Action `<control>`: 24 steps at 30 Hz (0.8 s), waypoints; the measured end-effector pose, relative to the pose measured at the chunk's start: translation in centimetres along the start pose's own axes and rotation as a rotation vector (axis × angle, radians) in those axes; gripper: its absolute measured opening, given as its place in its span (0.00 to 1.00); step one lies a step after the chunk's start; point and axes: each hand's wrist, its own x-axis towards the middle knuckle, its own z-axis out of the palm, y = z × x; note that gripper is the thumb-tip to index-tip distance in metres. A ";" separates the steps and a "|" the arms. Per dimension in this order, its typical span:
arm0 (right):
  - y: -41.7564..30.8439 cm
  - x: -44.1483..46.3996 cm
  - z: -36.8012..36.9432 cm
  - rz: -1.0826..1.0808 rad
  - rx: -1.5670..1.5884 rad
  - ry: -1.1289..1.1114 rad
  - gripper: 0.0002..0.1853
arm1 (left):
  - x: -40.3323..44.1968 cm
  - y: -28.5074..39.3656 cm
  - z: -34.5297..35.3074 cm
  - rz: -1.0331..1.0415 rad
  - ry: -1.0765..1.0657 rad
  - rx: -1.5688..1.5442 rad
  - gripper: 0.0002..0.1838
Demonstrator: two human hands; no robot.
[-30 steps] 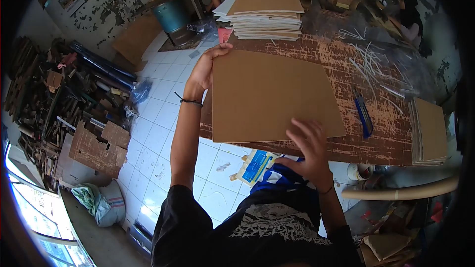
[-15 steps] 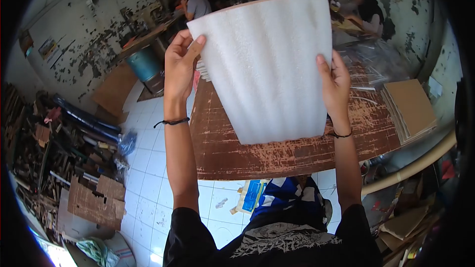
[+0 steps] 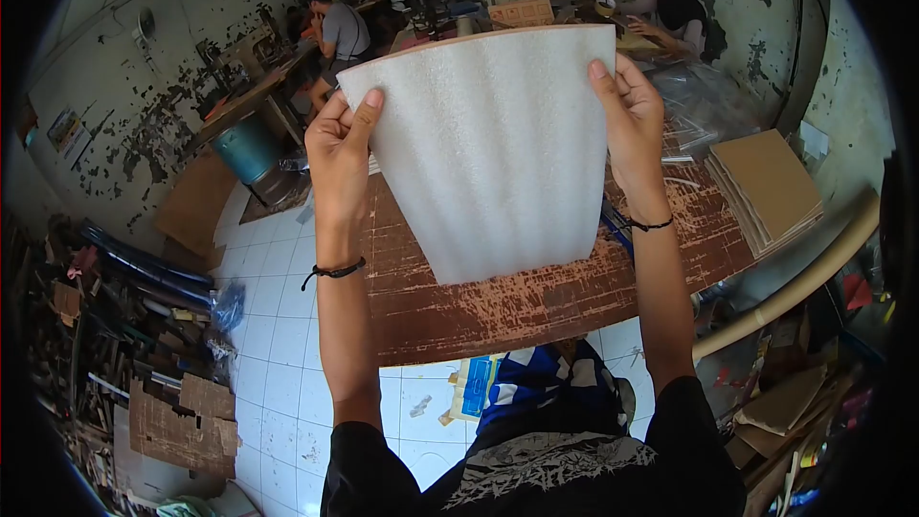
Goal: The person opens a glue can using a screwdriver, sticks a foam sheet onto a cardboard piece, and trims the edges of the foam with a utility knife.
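Observation:
A white foam sheet (image 3: pixel 488 153) is held up in front of me, slightly rippled, with a thin brownish layer showing along its top edge. My left hand (image 3: pixel 340 139) pinches its upper left corner, thumb on the near face and fingers behind. On the other side, my right hand (image 3: pixel 632 120) grips the right edge near the top corner in the same way. Below and behind the sheet lies the worn brown worktable (image 3: pixel 421 321), its surface badly scratched. The sheet hides the middle of that table.
A stack of cardboard (image 3: pixel 771 182) sits on the table's right side, with clear plastic (image 3: pixel 708 101) behind it. A long cardboard tube (image 3: pixel 804 278) runs along the right. Scrap piles (image 3: pixel 182 421) fill the left. Two seated people (image 3: pixel 342 33) (image 3: pixel 675 14) are farther back.
My right hand has moved up the sheet's right edge towards the top corner. The sheet sits a little lower and further left in view. My left hand keeps its corner.

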 end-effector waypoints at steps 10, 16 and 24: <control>-0.1 -0.3 -0.4 0.018 0.021 0.000 0.19 | -0.7 1.1 1.0 0.053 0.013 0.011 0.12; 0.6 -0.2 -1.0 0.011 -0.008 -0.008 0.18 | -0.8 0.9 0.9 0.068 0.025 0.049 0.13; 0.0 0.0 -1.2 0.070 -0.027 -0.038 0.20 | -0.5 0.5 0.4 0.075 0.018 0.089 0.12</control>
